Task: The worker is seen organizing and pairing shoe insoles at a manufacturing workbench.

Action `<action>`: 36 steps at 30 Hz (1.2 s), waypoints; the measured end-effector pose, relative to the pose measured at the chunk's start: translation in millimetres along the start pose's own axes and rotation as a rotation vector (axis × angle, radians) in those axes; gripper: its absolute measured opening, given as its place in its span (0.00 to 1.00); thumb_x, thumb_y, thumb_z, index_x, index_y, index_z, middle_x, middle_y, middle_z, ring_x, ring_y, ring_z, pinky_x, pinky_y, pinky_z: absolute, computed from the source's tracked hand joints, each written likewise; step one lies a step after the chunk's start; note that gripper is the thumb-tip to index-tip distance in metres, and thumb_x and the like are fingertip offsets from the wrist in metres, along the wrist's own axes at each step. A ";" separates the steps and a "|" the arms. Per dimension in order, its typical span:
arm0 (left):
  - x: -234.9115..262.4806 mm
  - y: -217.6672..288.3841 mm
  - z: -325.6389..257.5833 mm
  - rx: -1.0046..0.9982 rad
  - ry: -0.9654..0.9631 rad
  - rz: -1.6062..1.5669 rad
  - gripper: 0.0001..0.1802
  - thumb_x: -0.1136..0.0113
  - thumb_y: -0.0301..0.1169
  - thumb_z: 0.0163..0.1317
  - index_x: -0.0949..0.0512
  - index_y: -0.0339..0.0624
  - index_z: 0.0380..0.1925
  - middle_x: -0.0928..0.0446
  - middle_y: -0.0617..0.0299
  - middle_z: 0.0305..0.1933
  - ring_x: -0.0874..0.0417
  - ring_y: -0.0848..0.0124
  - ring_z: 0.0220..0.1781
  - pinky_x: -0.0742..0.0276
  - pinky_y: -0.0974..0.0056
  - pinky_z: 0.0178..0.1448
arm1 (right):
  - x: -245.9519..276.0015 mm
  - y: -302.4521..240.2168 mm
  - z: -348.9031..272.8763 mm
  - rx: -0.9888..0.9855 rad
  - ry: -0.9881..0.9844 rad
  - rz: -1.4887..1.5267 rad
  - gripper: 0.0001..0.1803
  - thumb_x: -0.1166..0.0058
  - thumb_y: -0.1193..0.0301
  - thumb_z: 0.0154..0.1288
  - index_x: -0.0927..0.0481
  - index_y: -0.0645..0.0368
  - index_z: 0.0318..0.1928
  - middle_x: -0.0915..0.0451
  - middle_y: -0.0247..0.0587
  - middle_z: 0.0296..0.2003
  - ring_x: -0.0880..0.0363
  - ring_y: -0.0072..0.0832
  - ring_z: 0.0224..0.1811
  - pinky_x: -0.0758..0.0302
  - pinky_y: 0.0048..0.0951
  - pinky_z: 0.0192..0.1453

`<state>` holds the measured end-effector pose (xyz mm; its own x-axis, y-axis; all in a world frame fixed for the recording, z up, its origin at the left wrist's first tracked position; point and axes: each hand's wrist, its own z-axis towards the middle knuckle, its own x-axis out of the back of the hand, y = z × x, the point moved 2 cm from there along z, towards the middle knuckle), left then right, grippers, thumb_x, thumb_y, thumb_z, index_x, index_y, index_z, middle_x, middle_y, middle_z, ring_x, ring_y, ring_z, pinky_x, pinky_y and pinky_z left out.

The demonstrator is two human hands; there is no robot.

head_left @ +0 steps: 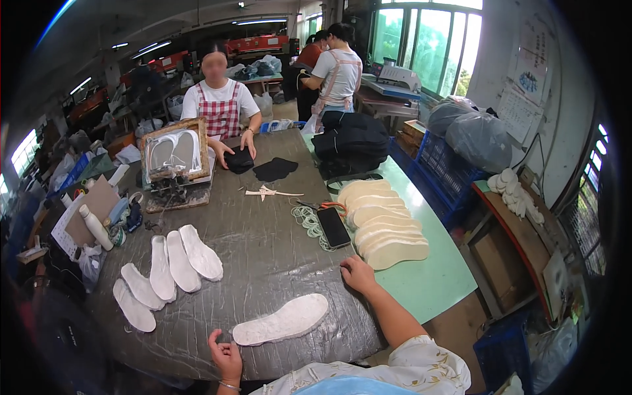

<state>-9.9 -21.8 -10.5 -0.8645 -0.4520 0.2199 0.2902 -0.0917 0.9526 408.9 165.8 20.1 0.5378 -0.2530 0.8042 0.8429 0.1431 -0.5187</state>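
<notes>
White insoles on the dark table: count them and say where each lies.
6: five insoles side by side on the left, one between the left hand and right hand. Others could be hidden underneath.

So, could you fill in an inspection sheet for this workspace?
Surface: dark table, its top wrinkled; green table adjoining.
Job's things: white insole before the person; five white insoles at left; cream insoles overlapping at right.
Clutter: phone, pale cord, orange-handled tool.
Hands: left hand beside the insole's left end, right hand at the dark table's edge; neither visibly holds anything.
Cables: thin dark line on right wall, possibly one.
Surroundings: co-worker opposite touching black fabric piece; two more people near the window.
</notes>
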 end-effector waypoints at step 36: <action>0.1 -9.5 -1.2 -0.036 0.022 -0.017 0.27 0.48 0.17 0.60 0.37 0.32 0.61 0.31 0.54 0.62 0.27 0.78 0.30 0.30 0.74 0.32 | -3.2 4.4 -2.4 0.000 0.070 0.029 0.08 0.43 0.63 0.60 0.17 0.50 0.37 0.21 0.41 0.37 0.19 0.46 0.39 0.22 0.46 0.43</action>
<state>-12.3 -22.1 -19.7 -0.8605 -0.4693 0.1982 0.2900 -0.1314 0.9480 410.9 164.9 14.5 0.5595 -0.3150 0.7666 0.8270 0.1510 -0.5415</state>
